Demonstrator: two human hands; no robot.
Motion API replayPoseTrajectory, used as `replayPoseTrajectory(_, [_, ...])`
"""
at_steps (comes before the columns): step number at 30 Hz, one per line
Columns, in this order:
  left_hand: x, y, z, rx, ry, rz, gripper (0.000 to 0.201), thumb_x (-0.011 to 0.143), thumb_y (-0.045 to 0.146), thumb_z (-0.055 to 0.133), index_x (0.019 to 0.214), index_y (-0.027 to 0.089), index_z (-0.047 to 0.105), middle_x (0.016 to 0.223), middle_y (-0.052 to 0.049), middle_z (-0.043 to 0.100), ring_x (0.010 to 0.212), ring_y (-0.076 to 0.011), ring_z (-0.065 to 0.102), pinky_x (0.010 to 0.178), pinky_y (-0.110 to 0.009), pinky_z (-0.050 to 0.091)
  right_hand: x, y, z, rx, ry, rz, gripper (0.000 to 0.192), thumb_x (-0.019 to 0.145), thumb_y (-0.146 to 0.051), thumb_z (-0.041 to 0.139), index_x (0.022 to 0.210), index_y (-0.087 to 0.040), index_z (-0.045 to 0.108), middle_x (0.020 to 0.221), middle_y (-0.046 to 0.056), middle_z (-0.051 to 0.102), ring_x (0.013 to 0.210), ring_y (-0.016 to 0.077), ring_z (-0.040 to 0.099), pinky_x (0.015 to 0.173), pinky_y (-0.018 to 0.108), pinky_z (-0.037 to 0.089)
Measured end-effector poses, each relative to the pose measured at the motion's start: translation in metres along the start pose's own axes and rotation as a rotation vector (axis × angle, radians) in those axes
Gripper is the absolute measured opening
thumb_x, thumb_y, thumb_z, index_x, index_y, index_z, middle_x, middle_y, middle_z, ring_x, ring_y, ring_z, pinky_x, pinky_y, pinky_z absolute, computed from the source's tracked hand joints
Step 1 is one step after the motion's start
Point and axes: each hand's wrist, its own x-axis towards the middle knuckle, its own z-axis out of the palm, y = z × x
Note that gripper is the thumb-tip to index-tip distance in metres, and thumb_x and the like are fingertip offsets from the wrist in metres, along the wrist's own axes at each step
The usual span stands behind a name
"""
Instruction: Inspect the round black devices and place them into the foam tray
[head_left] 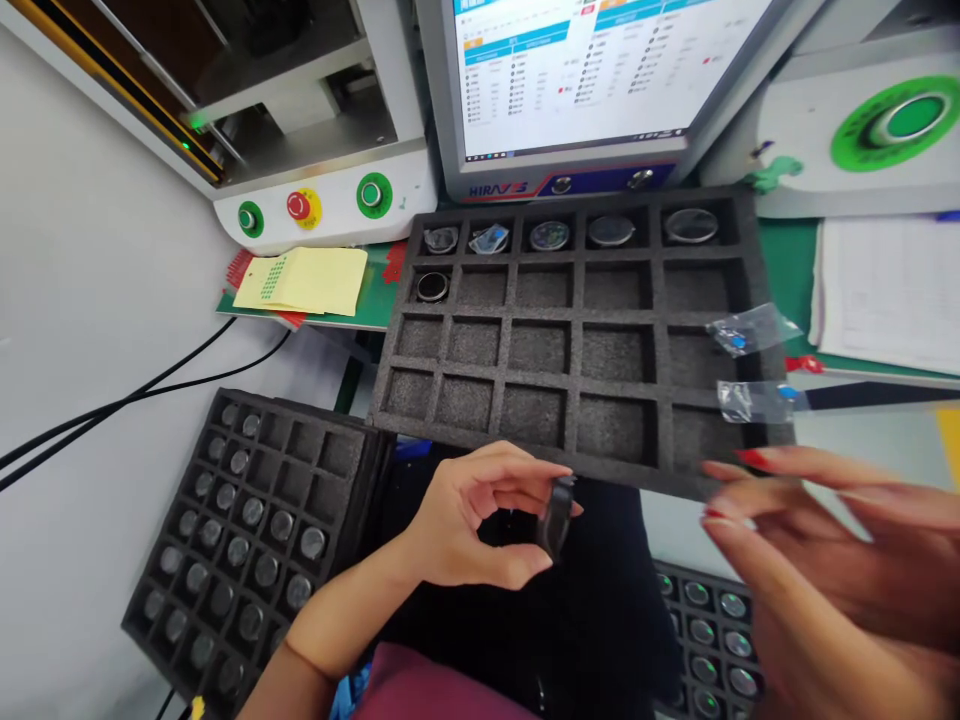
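Left hand (480,525): fingers curled, thumb and fingertips pinching a small dark round part (556,515) held on edge, just below the near rim of the big tray.
Right hand (832,560): blurred, fingers spread and open, holding nothing; it is just right of the part, not touching it.
Big tray (577,385): black foam, square pockets; it lies between the hands and the monitor. Five back-row pockets hold round parts or bagged ones, and one pocket in the second row holds a dark ring (433,287). The other pockets are bare.
Bags (754,365): two small clear ones with blue tabs, lying on the big tray's right edge.
Left tray (247,540): smaller pockets, most filled with round lenses.
Right tray (709,630): partly hidden under the right hand, also holding lenses.
Monitor (592,80): lit, showing tables.
Buttons (304,207): a red one between two green ones.
Yellow sheets (307,280): lying beside the big tray.
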Motion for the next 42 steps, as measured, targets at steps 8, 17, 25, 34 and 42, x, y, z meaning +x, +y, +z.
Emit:
replayPoseTrajectory(8, [-0.007,0.0,0.005,0.006,0.011,0.102,0.047,0.07,0.015,0.077,0.116,0.022,0.066,0.111,-0.007,0.068,0.101,-0.0245,0.071,0.092,-0.036,0.058,-0.005,0.009,0.015,0.27,-0.206,0.27,0.029,0.073,-0.01,0.077,0.094,-0.027,0.067,0.098,0.003,0.07,0.069,0.0119,0.07,0.068,0.022,0.061])
replayPoseTrajectory(17, [-0.001,-0.006,-0.002,0.759,0.079,0.823,0.053,0.076,0.038,0.077,0.122,0.016,0.059,0.105,-0.008,0.074,0.118,-0.0227,0.064,0.114,-0.038,0.04,-0.014,0.008,0.031,0.463,-0.274,0.547,0.033,0.07,-0.019,0.084,0.096,-0.032,0.069,0.112,0.001,0.068,0.095,0.0173,0.071,0.073,0.023,0.062])
replayPoseTrajectory(25, [-0.003,-0.017,-0.001,0.494,0.152,0.778,0.058,0.076,0.025,0.074,0.131,0.017,0.058,0.126,-0.01,0.065,0.121,-0.0203,0.059,0.105,-0.031,0.048,-0.009,-0.002,0.027,0.505,-0.244,0.587,0.046,0.06,-0.013,0.088,0.097,-0.032,0.068,0.12,0.004,0.065,0.078,0.0125,0.066,0.058,0.02,0.061])
replayPoseTrajectory(34, [0.005,-0.007,-0.018,-0.431,-0.514,-0.523,0.056,0.075,0.055,0.074,0.111,0.012,0.067,0.087,-0.01,0.075,0.08,-0.0235,0.074,0.069,-0.033,0.059,0.004,-0.012,0.009,0.201,-0.586,0.305,0.045,0.076,-0.009,0.073,0.111,-0.034,0.061,0.141,0.008,0.045,0.083,0.0141,0.067,0.069,0.032,0.065])
replayPoseTrajectory(42, [0.009,0.006,-0.005,-0.175,-0.277,-0.324,0.058,0.061,0.026,0.091,0.114,0.017,0.071,0.1,-0.01,0.076,0.086,-0.0193,0.074,0.077,-0.028,0.06,0.002,-0.013,0.005,0.152,-0.445,0.182,0.044,0.073,-0.006,0.075,0.107,-0.03,0.063,0.13,0.007,0.057,0.089,0.0175,0.07,0.079,0.032,0.064])
